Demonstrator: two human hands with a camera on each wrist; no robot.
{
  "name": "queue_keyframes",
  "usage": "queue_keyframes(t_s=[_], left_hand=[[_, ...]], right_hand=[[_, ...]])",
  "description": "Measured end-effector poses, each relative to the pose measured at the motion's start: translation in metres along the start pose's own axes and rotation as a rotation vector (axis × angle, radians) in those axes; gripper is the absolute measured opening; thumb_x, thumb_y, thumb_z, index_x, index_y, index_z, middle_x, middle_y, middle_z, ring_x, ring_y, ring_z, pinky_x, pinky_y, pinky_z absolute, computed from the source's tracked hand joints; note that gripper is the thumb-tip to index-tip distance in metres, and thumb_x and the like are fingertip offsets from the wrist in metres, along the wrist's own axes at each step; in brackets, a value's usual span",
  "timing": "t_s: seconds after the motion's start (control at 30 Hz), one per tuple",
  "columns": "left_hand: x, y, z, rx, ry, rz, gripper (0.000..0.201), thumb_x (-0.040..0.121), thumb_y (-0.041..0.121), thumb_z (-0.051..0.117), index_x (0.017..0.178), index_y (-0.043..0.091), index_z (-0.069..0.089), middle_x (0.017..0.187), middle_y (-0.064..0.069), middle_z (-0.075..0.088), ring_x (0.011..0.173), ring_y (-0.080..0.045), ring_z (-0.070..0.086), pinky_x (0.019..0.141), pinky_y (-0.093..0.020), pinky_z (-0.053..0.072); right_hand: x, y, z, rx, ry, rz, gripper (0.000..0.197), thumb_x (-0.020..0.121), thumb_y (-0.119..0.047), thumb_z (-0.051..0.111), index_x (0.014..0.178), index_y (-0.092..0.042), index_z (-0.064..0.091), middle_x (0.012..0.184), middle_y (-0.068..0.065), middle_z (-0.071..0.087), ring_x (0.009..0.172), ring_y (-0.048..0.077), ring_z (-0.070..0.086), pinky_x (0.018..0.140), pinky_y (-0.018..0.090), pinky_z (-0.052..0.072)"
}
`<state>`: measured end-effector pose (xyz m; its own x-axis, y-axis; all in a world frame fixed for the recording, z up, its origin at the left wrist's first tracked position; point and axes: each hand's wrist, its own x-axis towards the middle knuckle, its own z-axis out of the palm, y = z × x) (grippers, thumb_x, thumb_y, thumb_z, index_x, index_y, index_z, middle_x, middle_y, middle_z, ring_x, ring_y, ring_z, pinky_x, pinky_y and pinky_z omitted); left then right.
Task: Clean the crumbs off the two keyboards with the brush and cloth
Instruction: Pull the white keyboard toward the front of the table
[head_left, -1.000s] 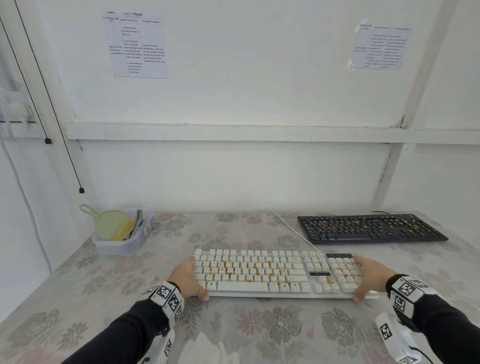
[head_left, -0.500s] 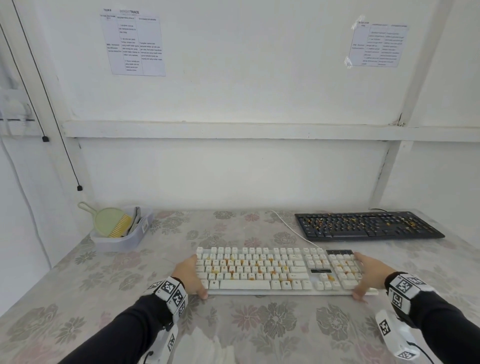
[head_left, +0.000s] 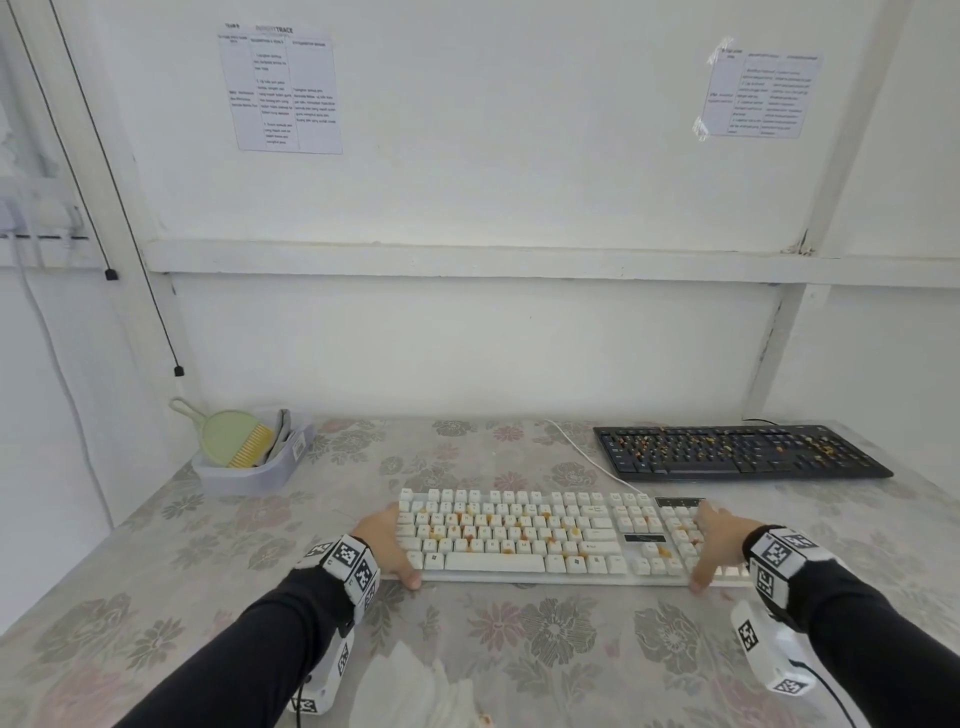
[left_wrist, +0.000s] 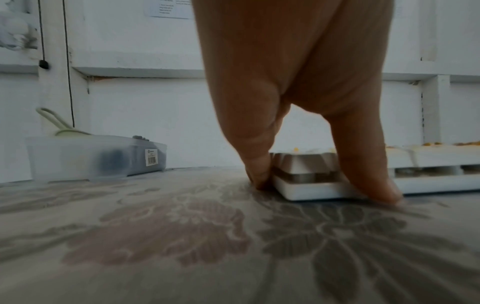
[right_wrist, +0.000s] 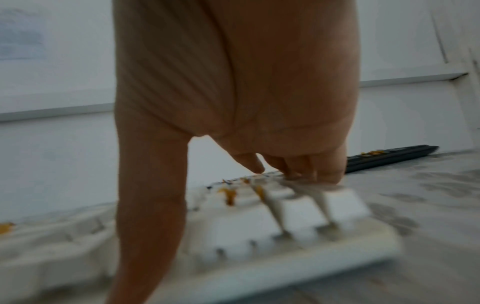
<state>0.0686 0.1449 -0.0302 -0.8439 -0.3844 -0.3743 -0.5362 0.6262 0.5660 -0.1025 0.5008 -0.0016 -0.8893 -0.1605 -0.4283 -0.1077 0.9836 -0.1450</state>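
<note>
The white keyboard (head_left: 550, 535) lies flat on the floral tabletop (head_left: 156, 571), at the centre of the head view, its keys dotted with orange crumbs (head_left: 470, 540). The left hand (head_left: 387, 545) clasps its 9 o'clock end: in the left wrist view the thumb (left_wrist: 363, 160) presses the near front edge and a finger (left_wrist: 249, 148) curls round the corner down to the tabletop, so the corner sits pinched between them. The right hand (head_left: 719, 538) holds the 3 o'clock end, with its fingers (right_wrist: 306, 164) laid over the far keys of the number pad and the thumb (right_wrist: 148, 195) reaching down across the near edge; that view is blurred, so how firm the clasp is cannot be told.

The black keyboard (head_left: 737, 451) rests well apart at 2 o'clock, near the wall, also scattered with crumbs. A white cable (head_left: 587, 457) runs from the white keyboard toward 12 o'clock, passing just beside the black one's left end. At 10 o'clock a translucent tub (head_left: 249, 475) holds a green dustpan (head_left: 221, 434) with a yellow-bristled brush (head_left: 252, 449) and a grey cloth (head_left: 280, 431) beside it. At 6 o'clock, near the frame edge, lies a crumpled white tissue (head_left: 410, 696). Two printed sheets (head_left: 283, 88) are taped to the white wall.
</note>
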Motion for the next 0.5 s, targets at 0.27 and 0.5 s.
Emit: queue_keyframes(t_s=[0.27,0.5], left_hand=[[0.01,-0.027,-0.032,-0.119,-0.033,0.008,0.065,0.082,0.018,0.069,0.139,0.007,0.039,0.142,-0.008,0.045,0.132,-0.022,0.042,0.108,-0.026,0.031],[0.015,-0.087,-0.087,-0.107,0.225,-0.083,0.04,0.086,0.018,0.064,0.124,0.008,0.056,0.132,-0.007,0.055,0.123,-0.021,0.05,0.098,-0.024,0.035]], right_hand=[[-0.011,-0.106,-0.013,0.091,0.051,-0.22,0.086,0.082,-0.037,0.066,0.147,-0.007,0.019,0.152,0.012,0.027,0.137,0.025,0.031,0.111,0.036,0.029],[-0.023,-0.246,0.008,0.279,0.064,-0.499,0.07,0.089,-0.023,0.058,0.146,-0.008,0.021,0.15,0.011,0.03,0.134,0.025,0.036,0.105,0.03,0.033]])
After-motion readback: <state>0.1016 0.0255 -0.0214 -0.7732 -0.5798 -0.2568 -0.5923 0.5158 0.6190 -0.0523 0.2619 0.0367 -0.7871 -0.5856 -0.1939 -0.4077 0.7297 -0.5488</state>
